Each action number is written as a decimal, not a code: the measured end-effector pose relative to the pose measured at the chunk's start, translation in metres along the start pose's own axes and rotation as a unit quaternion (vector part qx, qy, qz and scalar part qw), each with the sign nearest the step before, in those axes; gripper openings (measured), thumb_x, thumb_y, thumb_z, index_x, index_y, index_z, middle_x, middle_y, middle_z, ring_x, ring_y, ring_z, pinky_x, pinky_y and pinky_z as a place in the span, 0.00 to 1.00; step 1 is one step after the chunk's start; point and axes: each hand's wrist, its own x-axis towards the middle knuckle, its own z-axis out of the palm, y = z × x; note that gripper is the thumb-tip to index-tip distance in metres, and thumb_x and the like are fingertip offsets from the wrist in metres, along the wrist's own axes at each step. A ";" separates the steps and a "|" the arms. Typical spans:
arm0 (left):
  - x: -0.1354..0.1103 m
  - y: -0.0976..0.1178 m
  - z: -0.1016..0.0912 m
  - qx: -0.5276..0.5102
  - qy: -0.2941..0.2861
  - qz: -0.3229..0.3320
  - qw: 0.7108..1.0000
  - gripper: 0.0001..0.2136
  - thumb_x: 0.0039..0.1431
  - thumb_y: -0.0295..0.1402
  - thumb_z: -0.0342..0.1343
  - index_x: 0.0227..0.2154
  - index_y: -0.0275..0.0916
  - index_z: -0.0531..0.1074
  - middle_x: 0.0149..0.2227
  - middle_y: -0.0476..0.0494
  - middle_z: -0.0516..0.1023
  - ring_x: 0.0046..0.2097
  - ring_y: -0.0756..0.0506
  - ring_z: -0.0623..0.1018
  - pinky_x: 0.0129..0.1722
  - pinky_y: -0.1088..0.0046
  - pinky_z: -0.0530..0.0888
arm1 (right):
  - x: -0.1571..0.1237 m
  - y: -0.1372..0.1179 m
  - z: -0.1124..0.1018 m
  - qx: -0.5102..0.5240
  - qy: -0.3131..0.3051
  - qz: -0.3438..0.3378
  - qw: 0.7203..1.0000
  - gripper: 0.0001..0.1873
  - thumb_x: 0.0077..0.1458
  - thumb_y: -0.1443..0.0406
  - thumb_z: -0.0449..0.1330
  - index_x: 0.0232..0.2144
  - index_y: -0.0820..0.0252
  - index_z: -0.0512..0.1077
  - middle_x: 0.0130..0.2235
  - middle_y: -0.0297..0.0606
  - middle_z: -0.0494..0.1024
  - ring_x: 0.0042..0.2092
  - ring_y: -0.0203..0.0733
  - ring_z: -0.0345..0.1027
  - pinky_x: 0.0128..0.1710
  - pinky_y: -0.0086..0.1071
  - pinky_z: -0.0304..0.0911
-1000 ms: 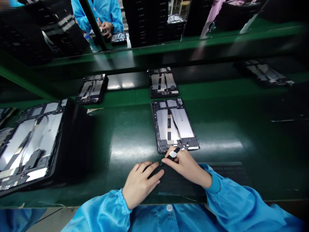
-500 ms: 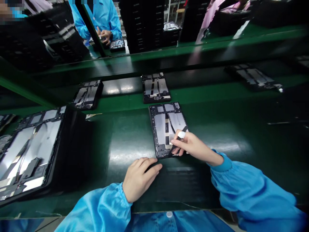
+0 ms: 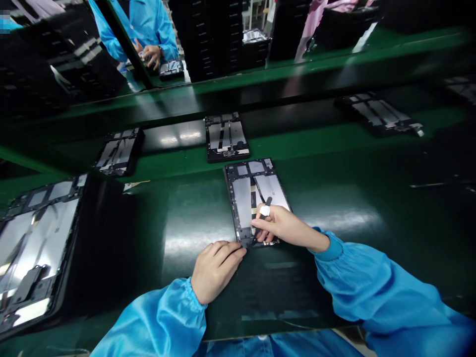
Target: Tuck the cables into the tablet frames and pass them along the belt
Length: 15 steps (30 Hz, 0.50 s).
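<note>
Where a dark green assembly belt [image 3: 345, 208] bears open tablet frames [image 3: 226, 138], the nearest frame [image 3: 238, 171] shows grey metal, silver panels [image 3: 241, 203] and a thin black cable [image 3: 261, 191]. Over its lower edge, the right hand [image 3: 286, 225] grips a slim black tool [image 3: 267, 201], its tip hard to see; the loosely curled, empty left hand [image 3: 215, 270] rests just beside that edge.
</note>
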 end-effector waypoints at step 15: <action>0.000 0.000 -0.002 0.026 -0.014 0.010 1.000 0.11 0.67 0.26 0.52 0.49 0.37 0.71 0.45 0.43 0.78 0.44 0.45 0.74 0.41 0.69 0.71 | -0.001 -0.005 0.003 -0.018 0.015 0.011 1.000 0.10 0.55 0.60 0.62 0.29 0.60 0.67 0.22 0.35 0.78 0.24 0.39 0.76 0.20 0.25 0.70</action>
